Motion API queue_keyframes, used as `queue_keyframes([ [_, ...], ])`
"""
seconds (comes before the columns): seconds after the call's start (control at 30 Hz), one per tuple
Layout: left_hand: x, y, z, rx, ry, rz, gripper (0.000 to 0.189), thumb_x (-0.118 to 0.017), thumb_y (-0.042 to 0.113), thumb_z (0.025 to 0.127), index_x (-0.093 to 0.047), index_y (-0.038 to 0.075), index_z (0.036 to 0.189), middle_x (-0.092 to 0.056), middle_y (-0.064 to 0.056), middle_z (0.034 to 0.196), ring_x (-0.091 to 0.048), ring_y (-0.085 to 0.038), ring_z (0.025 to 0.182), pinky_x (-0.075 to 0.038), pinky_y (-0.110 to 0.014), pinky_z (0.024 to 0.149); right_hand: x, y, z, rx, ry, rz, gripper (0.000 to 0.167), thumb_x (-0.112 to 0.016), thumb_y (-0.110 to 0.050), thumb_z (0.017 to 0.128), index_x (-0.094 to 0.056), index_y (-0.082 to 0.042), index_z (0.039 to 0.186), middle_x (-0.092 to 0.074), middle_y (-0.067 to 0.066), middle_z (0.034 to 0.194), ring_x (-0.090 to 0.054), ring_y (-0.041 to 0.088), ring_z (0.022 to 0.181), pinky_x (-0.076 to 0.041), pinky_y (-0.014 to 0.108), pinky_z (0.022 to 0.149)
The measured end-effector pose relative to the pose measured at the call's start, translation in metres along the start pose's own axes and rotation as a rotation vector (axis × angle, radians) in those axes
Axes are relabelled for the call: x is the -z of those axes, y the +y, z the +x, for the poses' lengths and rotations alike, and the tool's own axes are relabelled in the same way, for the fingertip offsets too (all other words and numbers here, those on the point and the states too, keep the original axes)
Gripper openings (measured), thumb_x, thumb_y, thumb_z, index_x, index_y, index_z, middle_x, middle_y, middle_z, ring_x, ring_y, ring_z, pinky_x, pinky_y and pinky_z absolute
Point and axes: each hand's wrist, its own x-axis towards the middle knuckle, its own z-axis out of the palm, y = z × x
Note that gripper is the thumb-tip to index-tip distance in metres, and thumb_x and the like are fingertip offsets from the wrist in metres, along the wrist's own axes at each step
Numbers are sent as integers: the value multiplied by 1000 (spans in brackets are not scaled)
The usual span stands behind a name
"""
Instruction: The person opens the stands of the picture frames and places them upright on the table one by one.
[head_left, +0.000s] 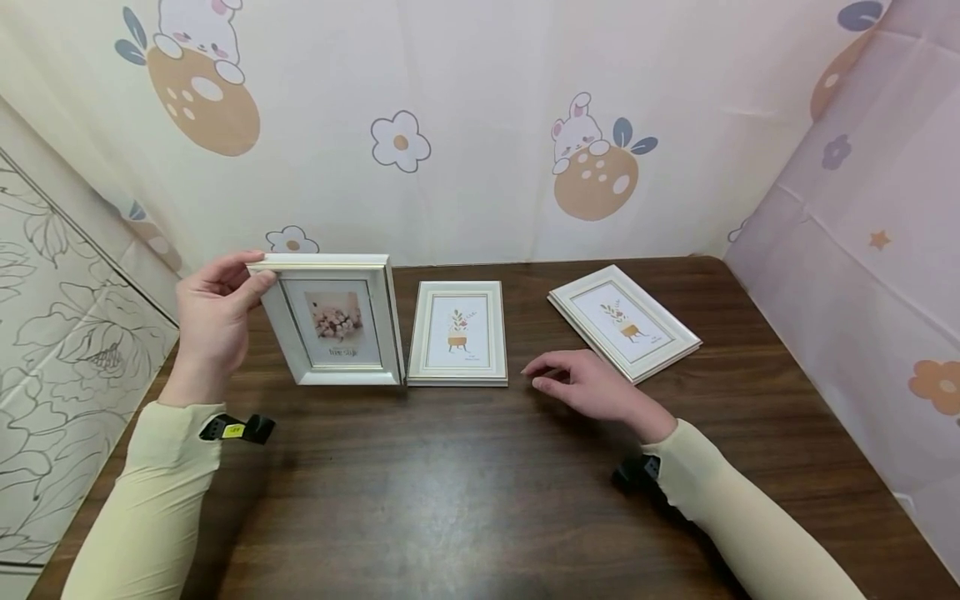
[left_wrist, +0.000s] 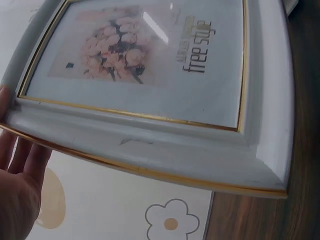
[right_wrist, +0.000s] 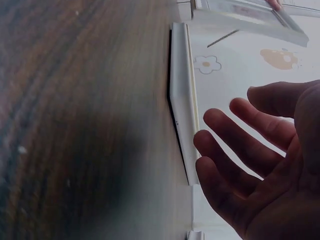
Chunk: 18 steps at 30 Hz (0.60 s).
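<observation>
My left hand [head_left: 216,312] pinches the upper left corner of a large white picture frame [head_left: 285,321], thumb on its front. This frame stands tilted up at the table's left and shows a pink flower picture; gold trim lines it in the left wrist view. Beside it a smaller white picture frame [head_left: 418,333] with a potted plant print lies on the table. Between that one and a second small picture frame [head_left: 666,329], which is turned at an angle, hovers my right hand [head_left: 592,387]. It holds nothing, its fingers loosely bent in the right wrist view [right_wrist: 265,160].
The brown wooden table [head_left: 420,508] runs back to a curtain [head_left: 480,183] printed with rabbits and flowers. More of the cloth hangs along the right side. A white panel [head_left: 67,358] with line-drawn flowers borders the left.
</observation>
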Motion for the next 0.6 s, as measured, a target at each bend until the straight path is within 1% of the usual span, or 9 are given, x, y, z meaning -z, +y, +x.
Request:
queue_keyframes([
  [0.13, -1, 1, 3, -12, 71, 22, 30, -75, -13, 80, -67, -15, 109, -73, -13, 95, -66, -15, 80, -54, -19, 63, -1, -3, -2, -12, -44, 13, 20, -63, -19, 99, -71, -12, 116, -69, -8, 109, -63, 10, 97, -52, 38, 84],
  [0.2, -1, 0, 5, -17, 102, 39, 31, -77, -12, 80, -68, -15, 109, -73, -13, 93, -65, -14, 77, -52, -18, 59, -1, -4, -3, -13, -57, 18, 20, -62, -19, 99, -72, -13, 116, -69, -8, 108, -62, 11, 95, -51, 36, 84],
  [0.3, 0, -3, 7, -12, 141, 82, 30, -78, -9, 80, -70, -12, 108, -73, -12, 95, -64, -13, 76, -50, -18, 57, -2, -5, -5, -6, -80, 32, 20, -62, -20, 100, -72, -14, 116, -70, -7, 107, -61, 13, 89, -51, 33, 80],
  [0.47, 7, -8, 10, 15, 221, 116, 29, -81, -6, 78, -73, -6, 106, -73, -12, 100, -67, -15, 83, -53, -18, 61, -2, -5, -5, 5, -131, 87, 21, -60, -24, 102, -71, -13, 116, -72, -3, 102, -61, 12, 83, -50, 31, 73],
  [0.6, 14, -12, 13, 16, 263, 113, 30, -83, -4, 77, -74, -5, 106, -72, -13, 101, -67, -16, 84, -54, -18, 61, -2, -3, -5, 1, -158, 135, 23, -59, -24, 102, -71, -10, 116, -73, -1, 101, -65, 16, 86, -52, 30, 74],
])
